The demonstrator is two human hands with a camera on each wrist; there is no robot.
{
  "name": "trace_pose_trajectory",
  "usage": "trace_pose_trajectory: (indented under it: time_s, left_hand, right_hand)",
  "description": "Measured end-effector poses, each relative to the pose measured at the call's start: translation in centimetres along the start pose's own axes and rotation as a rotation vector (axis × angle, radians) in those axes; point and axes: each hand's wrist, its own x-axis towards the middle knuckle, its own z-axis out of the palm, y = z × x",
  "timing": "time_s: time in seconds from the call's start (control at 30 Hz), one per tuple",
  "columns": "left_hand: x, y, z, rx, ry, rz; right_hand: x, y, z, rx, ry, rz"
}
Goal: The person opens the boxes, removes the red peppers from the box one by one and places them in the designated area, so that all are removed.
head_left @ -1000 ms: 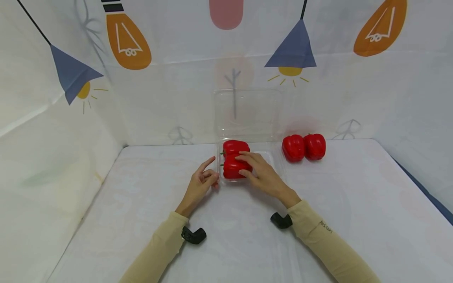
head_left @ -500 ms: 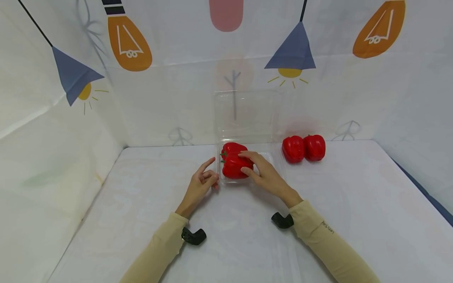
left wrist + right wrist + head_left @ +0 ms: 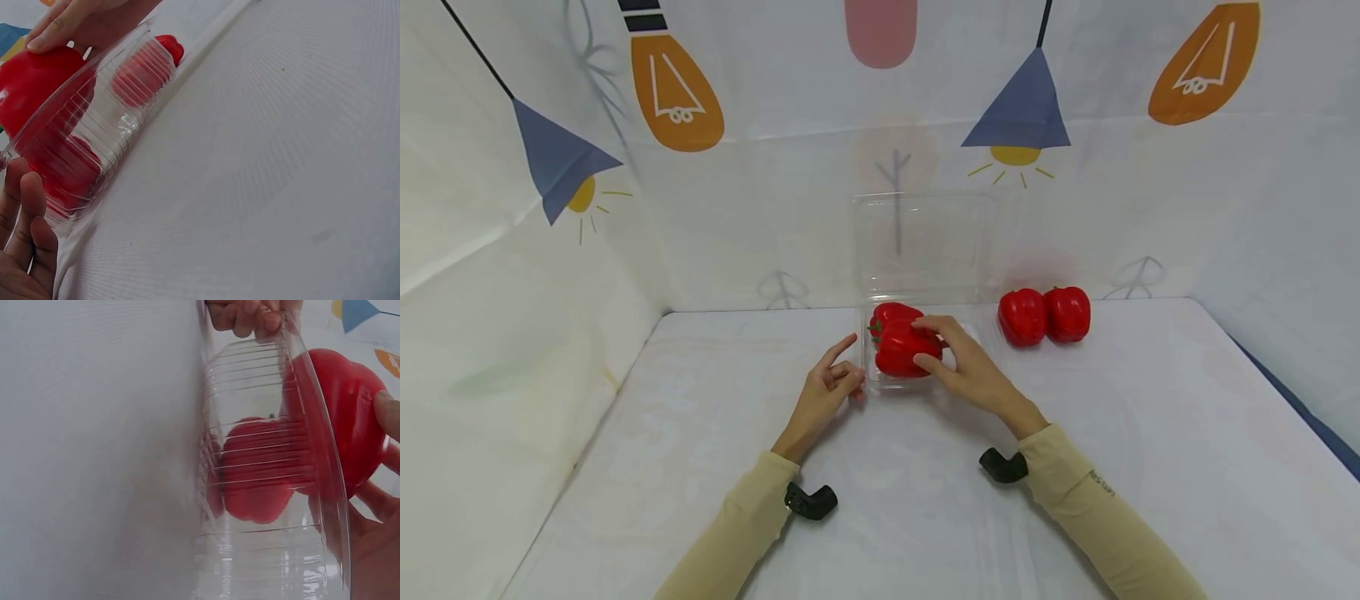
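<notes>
My right hand grips a red bell pepper between thumb and fingers. In the right wrist view this pepper is partly above the rim of a clear plastic clamshell container. A second red bell pepper lies inside, behind the gripped one in the head view; through the ribbed wall this lower pepper shows in the right wrist view. At the container's left front corner, my left hand pinches the rim, its index finger extended. The left fingers show beside the wall in the left wrist view.
The container's transparent lid stands raised at the back, before a printed white cloth wall. Two more red bell peppers, a left one and a right one, sit side by side right of the container on the white table.
The right hand has lifted the front pepper and shifted it slightly right. The pepper behind has moved a little left and its stem has turned. The left hand has stayed put.
</notes>
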Motion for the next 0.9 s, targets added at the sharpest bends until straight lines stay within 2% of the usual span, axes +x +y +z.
trace_pose_trajectory:
  time_s: [0.3, 0.67, 0.9]
  left_hand:
    - [-0.1, 0.0, 0.0, 0.020, -0.001, -0.001]
    - [-0.1, 0.2, 0.1, 0.026, 0.008, 0.006]
    - [-0.1, 0.1, 0.1, 0.006, 0.003, 0.021]
  right_hand:
    - [0.0, -0.3, -0.9, 0.034, 0.019, 0.050]
    - [-0.4, -0.4, -2.3, -0.021, 0.041, 0.121]
    - [-0.7, -0.7, -3.4, -0.026, 0.062, 0.092]
